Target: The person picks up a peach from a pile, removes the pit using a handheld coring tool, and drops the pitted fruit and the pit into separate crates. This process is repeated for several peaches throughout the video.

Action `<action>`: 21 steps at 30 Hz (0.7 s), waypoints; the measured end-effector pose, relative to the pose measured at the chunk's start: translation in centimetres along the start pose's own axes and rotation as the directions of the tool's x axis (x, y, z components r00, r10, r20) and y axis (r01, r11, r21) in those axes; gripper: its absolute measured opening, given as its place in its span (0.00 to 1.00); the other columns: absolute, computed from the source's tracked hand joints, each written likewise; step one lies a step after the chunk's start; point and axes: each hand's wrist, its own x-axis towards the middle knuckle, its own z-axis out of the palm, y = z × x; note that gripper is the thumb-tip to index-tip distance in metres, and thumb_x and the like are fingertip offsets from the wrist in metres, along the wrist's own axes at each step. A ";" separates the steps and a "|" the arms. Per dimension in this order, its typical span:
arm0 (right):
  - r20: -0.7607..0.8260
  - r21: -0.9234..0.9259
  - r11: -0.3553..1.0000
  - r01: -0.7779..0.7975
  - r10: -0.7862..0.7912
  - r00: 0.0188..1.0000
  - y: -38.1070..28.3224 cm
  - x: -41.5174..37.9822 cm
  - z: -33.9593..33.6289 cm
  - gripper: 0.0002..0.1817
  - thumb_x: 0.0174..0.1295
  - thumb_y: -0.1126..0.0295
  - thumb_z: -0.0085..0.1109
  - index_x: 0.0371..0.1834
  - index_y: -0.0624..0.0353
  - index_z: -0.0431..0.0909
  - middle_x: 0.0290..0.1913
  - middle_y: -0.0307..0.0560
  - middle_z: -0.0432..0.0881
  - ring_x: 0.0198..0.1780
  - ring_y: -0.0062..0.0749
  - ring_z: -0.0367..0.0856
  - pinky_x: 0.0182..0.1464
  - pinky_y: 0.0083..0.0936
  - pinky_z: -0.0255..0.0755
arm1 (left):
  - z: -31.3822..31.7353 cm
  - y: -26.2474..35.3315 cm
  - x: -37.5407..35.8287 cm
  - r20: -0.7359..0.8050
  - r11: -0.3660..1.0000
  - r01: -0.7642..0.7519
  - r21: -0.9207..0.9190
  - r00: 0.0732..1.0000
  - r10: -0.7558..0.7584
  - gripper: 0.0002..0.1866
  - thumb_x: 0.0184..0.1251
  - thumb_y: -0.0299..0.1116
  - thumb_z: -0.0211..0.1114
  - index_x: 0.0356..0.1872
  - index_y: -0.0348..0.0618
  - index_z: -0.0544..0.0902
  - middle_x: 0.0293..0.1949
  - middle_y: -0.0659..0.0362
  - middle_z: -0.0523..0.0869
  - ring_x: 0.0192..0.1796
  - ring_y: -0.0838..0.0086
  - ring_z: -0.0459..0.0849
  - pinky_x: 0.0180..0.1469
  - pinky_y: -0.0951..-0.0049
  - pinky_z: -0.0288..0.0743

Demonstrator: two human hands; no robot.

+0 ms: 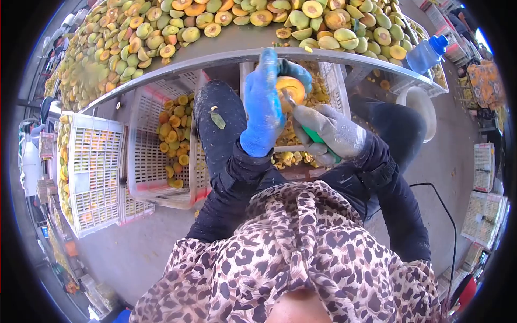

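My left hand (265, 105), in a blue glove, grips a halved orange fruit (291, 88) just below the table edge. My right hand (329, 133), in a grey glove, holds a green-handled tool (319, 140) with its tip against the cut face of the fruit. Both hands are above a white crate (336, 86) that holds yellow fruit pieces. My dark trousers and a leopard-print scarf fill the lower part of the view.
A grey table (226, 46) is heaped with green and orange fruit halves (334, 27). A blue bottle (426, 54) stands at its right. White crates (145, 156) with fruit pieces sit at left on the concrete floor. A white bucket (417, 105) is at right.
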 end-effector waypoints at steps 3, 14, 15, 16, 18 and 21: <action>0.045 0.053 0.999 0.001 -0.004 0.999 -0.1 0.2 0.5 0.30 0.68 0.43 0.45 0.25 0.62 0.72 0.14 0.36 0.68 0.11 0.17 0.66 0.14 0.17 0.60 | -0.2 0.0 -0.1 0.001 0.905 0.144 -0.401 0.988 -0.156 0.30 0.76 0.53 0.41 0.29 0.36 0.79 0.24 0.55 0.83 0.26 0.73 0.81 0.32 0.75 0.76; 0.294 0.573 0.799 -0.180 0.004 0.956 2.5 1.0 -0.1 0.26 0.69 0.45 0.41 0.24 0.55 0.66 0.12 0.32 0.58 0.09 0.16 0.52 0.12 0.16 0.50 | 0.3 -1.4 0.8 0.030 0.833 0.316 -0.454 0.940 -0.340 0.23 0.70 0.49 0.50 0.28 0.38 0.79 0.23 0.53 0.81 0.22 0.63 0.79 0.25 0.67 0.75; 0.236 0.517 0.849 -0.105 -0.024 0.971 2.7 1.1 -0.1 0.26 0.69 0.45 0.41 0.24 0.55 0.66 0.12 0.32 0.58 0.09 0.16 0.53 0.12 0.16 0.50 | 0.2 -1.4 0.7 0.049 0.773 0.383 -0.505 0.907 -0.417 0.22 0.68 0.48 0.51 0.31 0.36 0.80 0.25 0.52 0.82 0.25 0.63 0.80 0.27 0.66 0.76; 0.181 0.455 0.890 -0.036 -0.053 0.982 2.7 1.2 -0.1 0.26 0.69 0.44 0.41 0.24 0.55 0.66 0.12 0.31 0.58 0.10 0.15 0.53 0.12 0.16 0.50 | 0.0 -1.4 0.6 0.047 0.776 0.379 -0.504 0.909 -0.414 0.22 0.68 0.48 0.51 0.31 0.36 0.80 0.25 0.52 0.82 0.25 0.63 0.80 0.27 0.66 0.76; 0.167 0.414 0.909 -0.039 -0.033 0.985 2.7 1.4 -0.4 0.25 0.70 0.47 0.43 0.26 0.58 0.70 0.12 0.32 0.62 0.10 0.17 0.58 0.12 0.17 0.53 | -0.8 -1.9 0.2 0.101 0.786 0.423 -0.452 0.899 -0.426 0.21 0.67 0.46 0.51 0.37 0.35 0.81 0.29 0.50 0.84 0.27 0.61 0.81 0.30 0.64 0.78; 0.032 -0.184 0.967 0.175 -0.173 0.985 3.5 2.9 -1.0 0.22 0.69 0.53 0.49 0.32 0.64 0.76 0.16 0.42 0.75 0.13 0.30 0.72 0.18 0.22 0.65 | -4.0 -5.0 0.8 0.256 0.461 0.530 -0.712 0.807 -0.532 0.23 0.67 0.47 0.49 0.43 0.35 0.80 0.34 0.48 0.84 0.32 0.55 0.83 0.33 0.59 0.80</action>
